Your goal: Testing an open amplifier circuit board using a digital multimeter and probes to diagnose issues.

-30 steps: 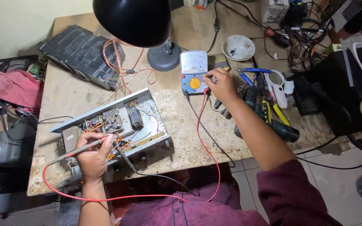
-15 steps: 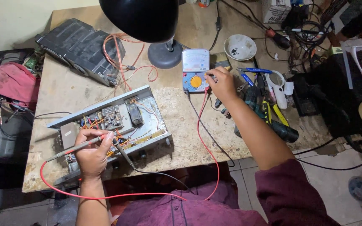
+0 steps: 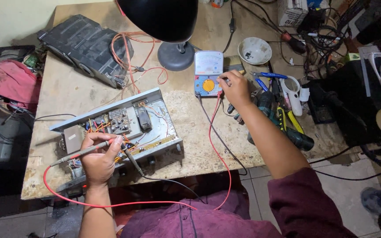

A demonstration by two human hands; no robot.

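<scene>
On the bench (image 3: 58, 110), left hand (image 3: 98, 159) grips two probes (image 3: 82, 153) over the chassis (image 3: 151, 128); right hand (image 3: 235, 88) pinches the meter (image 3: 208, 73) dial.

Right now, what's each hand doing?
Left hand: closed, holding red probe and black probe.
Right hand: fingers on blue multimeter's orange dial.

meter (image 3: 208, 68): pale dial screen, blue body, table centre | box (image 3: 292, 11): white, printed, far edge, possibly cardboard

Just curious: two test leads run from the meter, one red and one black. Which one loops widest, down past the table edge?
The red lead: it sweeps below the table edge; the black lead runs straighter.
</scene>
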